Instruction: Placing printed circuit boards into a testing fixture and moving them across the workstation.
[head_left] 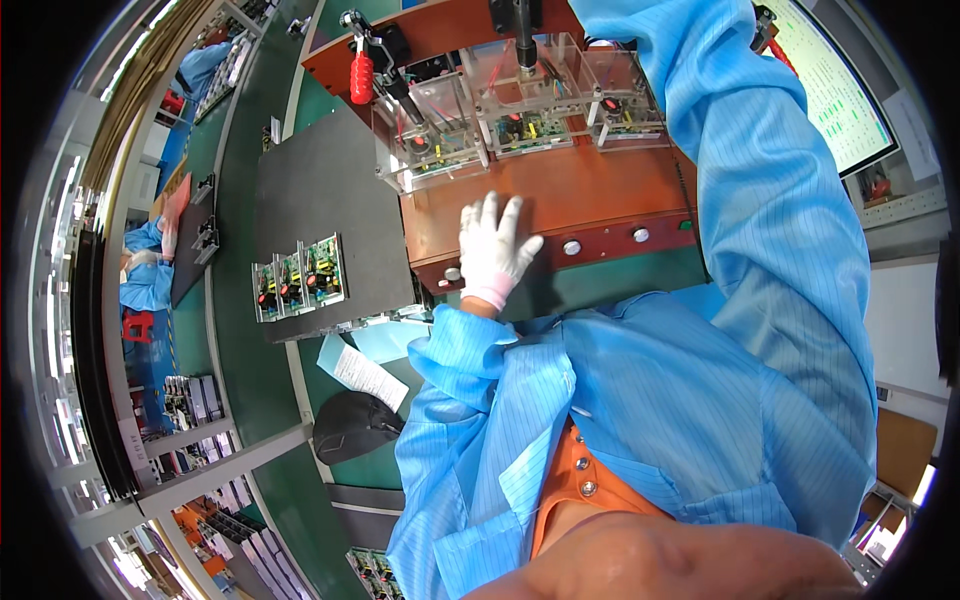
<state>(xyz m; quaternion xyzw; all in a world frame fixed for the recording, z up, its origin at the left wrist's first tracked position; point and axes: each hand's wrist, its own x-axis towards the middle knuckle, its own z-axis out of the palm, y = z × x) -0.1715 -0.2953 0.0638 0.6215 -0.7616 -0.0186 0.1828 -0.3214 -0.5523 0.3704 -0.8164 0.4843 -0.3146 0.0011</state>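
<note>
My left hand (490,245), in a white glove, rests palm down with fingers spread on the front of a reddish-brown test fixture (610,195). It holds nothing. Round silver buttons (571,248) line the fixture's front face, close to my fingers. Behind the hand, green circuit boards (525,130) sit under clear plastic covers (430,110), beneath black clamps. My right arm (770,150), in a blue striped sleeve, reaches up past the fixture's right side, and its hand lies beyond the top edge of the picture.
Left of the fixture, a dark board (320,180) carries a panel of circuit boards (300,280). Paper sheets (365,375) and a black cap-like object (355,427) lie nearer me. A red-handled toggle clamp (361,75) rises at the back; a lit screen (835,90) stands right. Another person (148,265) works far left.
</note>
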